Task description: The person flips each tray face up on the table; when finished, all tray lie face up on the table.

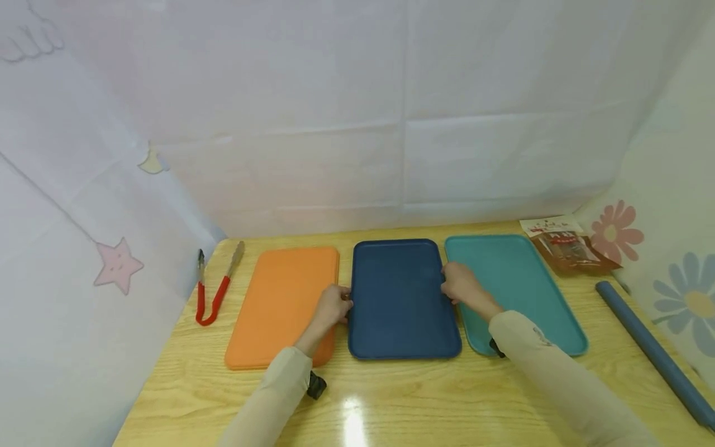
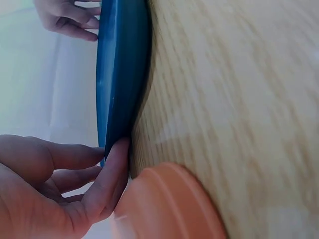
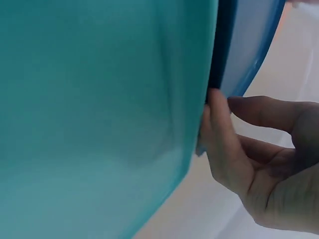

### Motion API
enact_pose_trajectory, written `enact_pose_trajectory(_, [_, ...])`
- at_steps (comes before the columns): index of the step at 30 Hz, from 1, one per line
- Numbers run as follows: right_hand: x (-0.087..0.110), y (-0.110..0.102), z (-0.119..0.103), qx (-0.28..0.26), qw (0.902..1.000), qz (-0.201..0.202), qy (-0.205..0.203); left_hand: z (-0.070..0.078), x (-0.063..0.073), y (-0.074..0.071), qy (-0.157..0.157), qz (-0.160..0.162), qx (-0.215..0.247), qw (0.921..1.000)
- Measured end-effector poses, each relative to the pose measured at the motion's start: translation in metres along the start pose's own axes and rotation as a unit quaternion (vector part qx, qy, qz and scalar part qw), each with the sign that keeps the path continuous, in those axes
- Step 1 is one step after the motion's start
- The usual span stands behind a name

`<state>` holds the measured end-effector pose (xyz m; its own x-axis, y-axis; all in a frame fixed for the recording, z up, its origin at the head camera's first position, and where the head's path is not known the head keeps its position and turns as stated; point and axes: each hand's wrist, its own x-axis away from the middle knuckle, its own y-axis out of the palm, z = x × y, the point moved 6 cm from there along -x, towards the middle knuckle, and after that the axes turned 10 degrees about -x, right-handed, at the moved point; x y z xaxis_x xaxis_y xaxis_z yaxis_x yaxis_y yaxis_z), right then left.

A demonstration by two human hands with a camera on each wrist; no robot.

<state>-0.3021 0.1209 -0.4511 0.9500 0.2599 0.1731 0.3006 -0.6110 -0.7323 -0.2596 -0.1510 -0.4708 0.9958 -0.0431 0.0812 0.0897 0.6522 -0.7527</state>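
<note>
Between two other trays lies a dark blue tray point(image 1: 402, 301) on the wooden table. My left hand point(image 1: 333, 305) pinches its left rim, thumb and fingers on either side of the edge, as the left wrist view shows. On the opposite rim my right hand point(image 1: 462, 282) does the same, with fingertips partly hidden behind the teal tray's edge in the right wrist view. The orange tray point(image 1: 285, 298), which looks stacked in more than one layer, is under my left wrist. Beneath my right forearm is the teal tray point(image 1: 536, 310).
Red-handled tongs point(image 1: 212, 298) lie at the table's left side. At the back right is a brown food packet point(image 1: 570, 248), and a long dark blue-grey roll point(image 1: 653, 351) runs along the right edge. A white printed cloth point(image 1: 335, 155) hangs behind the table point(image 1: 402, 397).
</note>
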Motion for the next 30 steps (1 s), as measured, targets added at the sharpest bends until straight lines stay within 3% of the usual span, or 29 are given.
enact_pose_trajectory(4, [0.008, 0.0, -0.016, 0.084, 0.9951, 0.041, -0.033, 0.003, 0.001, -0.006, 0.003, 0.003, -0.018, 0.9998])
enact_pose_trajectory(6, [0.011, 0.001, -0.027, 0.115, 0.9902, 0.061, -0.051, 0.0, 0.002, -0.016, 0.0, 0.012, -0.031, 0.9994])
enact_pose_trajectory(8, [0.012, 0.004, -0.04, 0.113, 0.9896, 0.067, -0.06, -0.005, 0.005, -0.032, 0.001, 0.039, -0.06, 0.9974])
enact_pose_trajectory(11, [0.008, 0.015, -0.059, 0.072, 0.9938, 0.046, -0.072, -0.023, 0.008, -0.06, 0.003, 0.082, -0.13, 0.9881])
enact_pose_trajectory(14, [0.001, 0.033, -0.081, -0.006, 0.9963, 0.004, -0.086, -0.049, 0.011, -0.088, -0.007, 0.112, -0.199, 0.9735])
enact_pose_trajectory(19, [-0.01, 0.072, -0.128, -0.103, 0.9855, -0.057, -0.122, -0.091, 0.02, -0.12, -0.044, 0.109, -0.268, 0.9562])
enact_pose_trajectory(25, [-0.024, 0.115, -0.167, -0.121, 0.9782, -0.101, -0.135, -0.122, 0.026, -0.13, -0.038, 0.091, -0.302, 0.9482])
enact_pose_trajectory(30, [-0.037, 0.144, -0.176, -0.076, 0.9835, -0.123, -0.109, -0.132, 0.027, -0.131, -0.021, 0.09, -0.3, 0.9494])
